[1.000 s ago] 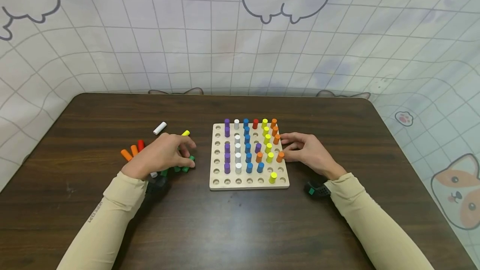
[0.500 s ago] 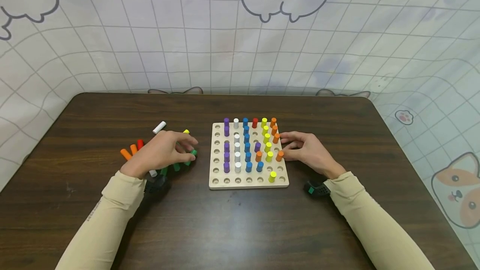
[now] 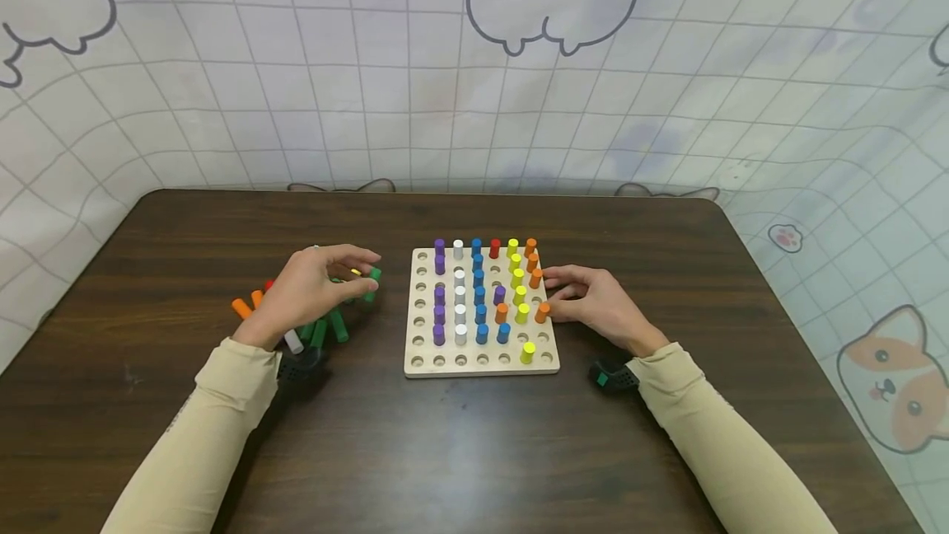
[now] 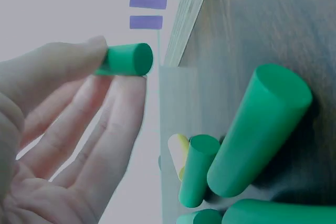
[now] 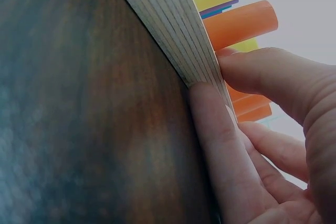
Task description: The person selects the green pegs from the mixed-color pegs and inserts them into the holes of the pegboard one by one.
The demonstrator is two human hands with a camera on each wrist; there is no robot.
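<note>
My left hand pinches a green peg between thumb and fingertips, raised above the loose pegs left of the pegboard. The wooden pegboard lies flat, with columns of purple, white, blue, yellow and orange pegs standing in its holes and one red peg in the far row. At the board's right side my right hand grips the edge. In the right wrist view its thumb lies at the top edge beside an orange peg, and a finger presses against the layered side.
Under and around the left hand lie loose pegs: several green pegs, a yellow peg, a white peg and orange pegs. The dark wooden table meets a patterned cloth backdrop behind.
My left hand has picked up a green peg from the pile and lifted it. The far white peg is now hidden behind that hand. My right hand keeps its place at the board.
</note>
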